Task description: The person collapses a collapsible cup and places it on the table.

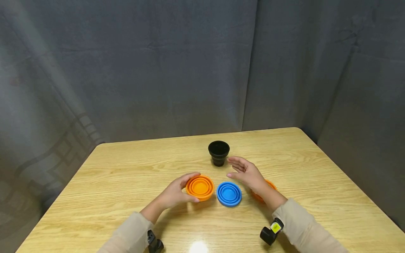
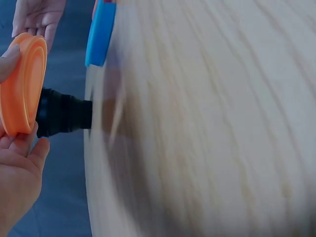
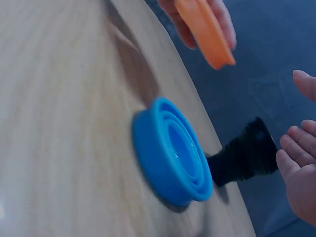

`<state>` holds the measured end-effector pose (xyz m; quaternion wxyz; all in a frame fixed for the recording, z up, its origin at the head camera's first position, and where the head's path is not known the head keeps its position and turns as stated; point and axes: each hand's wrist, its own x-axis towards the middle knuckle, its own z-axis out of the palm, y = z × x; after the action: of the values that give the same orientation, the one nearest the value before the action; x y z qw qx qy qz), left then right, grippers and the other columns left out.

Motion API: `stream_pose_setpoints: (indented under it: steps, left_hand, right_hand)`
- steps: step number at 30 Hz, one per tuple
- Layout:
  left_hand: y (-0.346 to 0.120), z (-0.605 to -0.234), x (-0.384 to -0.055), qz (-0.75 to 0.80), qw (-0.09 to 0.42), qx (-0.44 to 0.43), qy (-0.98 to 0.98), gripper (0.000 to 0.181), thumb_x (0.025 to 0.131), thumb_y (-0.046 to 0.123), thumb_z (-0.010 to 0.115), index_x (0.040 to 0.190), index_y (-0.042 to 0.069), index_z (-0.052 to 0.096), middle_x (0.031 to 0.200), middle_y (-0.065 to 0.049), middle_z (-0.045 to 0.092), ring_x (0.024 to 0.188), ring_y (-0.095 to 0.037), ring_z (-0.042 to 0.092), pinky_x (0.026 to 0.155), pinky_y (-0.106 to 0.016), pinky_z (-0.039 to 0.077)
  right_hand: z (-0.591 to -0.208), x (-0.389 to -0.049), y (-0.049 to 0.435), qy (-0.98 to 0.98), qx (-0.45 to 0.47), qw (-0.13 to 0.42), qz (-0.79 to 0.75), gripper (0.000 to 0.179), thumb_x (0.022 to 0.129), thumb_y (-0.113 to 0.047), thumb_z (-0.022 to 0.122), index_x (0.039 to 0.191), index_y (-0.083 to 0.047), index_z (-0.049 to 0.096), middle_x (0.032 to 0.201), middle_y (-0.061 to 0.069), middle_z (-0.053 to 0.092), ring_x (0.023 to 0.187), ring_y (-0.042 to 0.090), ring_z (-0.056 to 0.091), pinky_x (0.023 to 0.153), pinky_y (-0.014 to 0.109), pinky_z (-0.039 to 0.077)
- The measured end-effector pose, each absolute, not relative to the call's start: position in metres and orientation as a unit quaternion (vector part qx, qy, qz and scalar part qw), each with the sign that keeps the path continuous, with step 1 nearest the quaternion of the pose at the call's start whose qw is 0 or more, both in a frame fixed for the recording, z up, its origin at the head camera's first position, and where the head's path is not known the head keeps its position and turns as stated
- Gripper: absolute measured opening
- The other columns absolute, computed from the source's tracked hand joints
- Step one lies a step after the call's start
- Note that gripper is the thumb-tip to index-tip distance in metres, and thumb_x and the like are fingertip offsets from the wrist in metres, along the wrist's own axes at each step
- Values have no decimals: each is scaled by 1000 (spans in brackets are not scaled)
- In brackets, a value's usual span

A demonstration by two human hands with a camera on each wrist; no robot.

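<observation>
My left hand (image 1: 172, 194) grips an orange collapsible cup (image 1: 200, 187), folded flat into rings, between thumb and fingers. In the left wrist view this orange cup (image 2: 23, 91) is held up off the tabletop. My right hand (image 1: 250, 175) is empty, its fingers extended and the thumb apart. It hovers close to the right of a black collapsible cup (image 1: 219, 153), which stands expanded and upright. Between the two hands a flattened blue collapsible cup (image 1: 229, 194) lies on the table. Beneath my right wrist sits another orange piece (image 1: 271, 184), mostly hidden.
Everything stands on a light wood-grain table (image 1: 126, 175) with rounded far corners. Grey curtains (image 1: 158, 77) hang behind it and along the sides. Each wrist carries a small black camera, such as the right one (image 1: 269, 236).
</observation>
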<state>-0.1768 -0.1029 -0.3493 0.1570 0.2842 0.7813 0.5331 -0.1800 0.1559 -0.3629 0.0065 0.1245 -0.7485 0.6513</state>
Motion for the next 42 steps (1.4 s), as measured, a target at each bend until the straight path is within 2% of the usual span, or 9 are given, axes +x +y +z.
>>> stream_pose_setpoints:
  steps: [6,14,21,25,34,42]
  left_hand:
    - [-109,-351,-176,527,164,274,788,72,65,7,74,128,0,38,130,-13,38,119,-28,33,99,-44,20]
    - [-114,-352,-179,520,202,266,786,71,66,2,72,127,-4,36,130,-17,36,120,-31,30,99,-47,17]
    - [-118,-359,-183,503,223,266,791,72,66,3,72,128,-4,36,129,-17,37,119,-30,32,98,-46,19]
    - [-122,-374,-190,498,224,272,793,74,66,5,73,129,0,36,131,-14,37,119,-27,33,99,-44,19]
    - [-124,-391,-200,473,236,277,802,75,64,10,75,130,6,38,132,-8,37,121,-24,30,99,-43,19]
    - [-126,-395,-204,441,237,282,818,78,63,12,77,130,8,38,133,-7,35,122,-24,28,100,-43,17]
  right_hand:
    - [-360,-194,161,-754,110,18,647,57,76,-3,63,125,7,35,127,24,37,118,30,35,96,38,28]
    - [-359,-215,166,-762,84,28,642,62,77,-9,64,129,3,32,132,18,33,122,27,29,99,36,23]
    - [-362,-232,165,-781,53,7,622,72,75,-16,67,132,-1,28,136,14,29,124,25,24,101,36,19]
    - [-364,-241,164,-797,50,-3,602,78,72,-20,70,134,-1,25,137,15,25,125,26,22,101,36,19]
    - [-371,-255,160,-795,63,-22,603,85,72,-18,70,136,-2,18,139,16,19,126,29,17,101,38,17]
    - [-375,-265,154,-797,67,-35,599,82,72,-14,70,136,-3,19,139,17,18,125,35,17,100,40,18]
